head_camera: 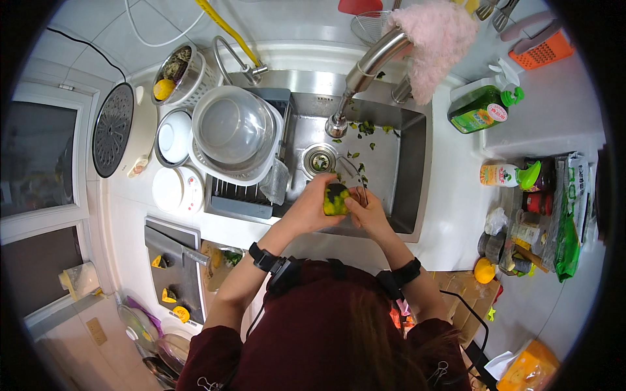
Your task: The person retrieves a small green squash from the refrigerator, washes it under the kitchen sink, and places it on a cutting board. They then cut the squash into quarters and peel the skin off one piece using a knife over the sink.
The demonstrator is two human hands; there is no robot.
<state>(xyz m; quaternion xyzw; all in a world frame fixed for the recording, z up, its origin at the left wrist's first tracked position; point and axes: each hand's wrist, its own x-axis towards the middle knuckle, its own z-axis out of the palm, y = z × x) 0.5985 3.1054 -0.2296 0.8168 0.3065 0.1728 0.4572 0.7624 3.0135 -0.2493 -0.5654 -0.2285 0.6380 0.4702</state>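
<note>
Over the front part of the steel sink, my left hand holds a dark green piece of squash, whose surface shows yellow-green patches where skin is gone. My right hand grips a metal-framed peeler, with its thumb against the squash. Parts of the peeler are hidden by the fingers. Dark green peelings lie scattered over the sink floor and in the drain.
The faucet reaches over the sink. Left of it, plastic bowls are stacked on a dish rack. Squash wedges lie on a dark board at lower left. A green soap bottle stands at right.
</note>
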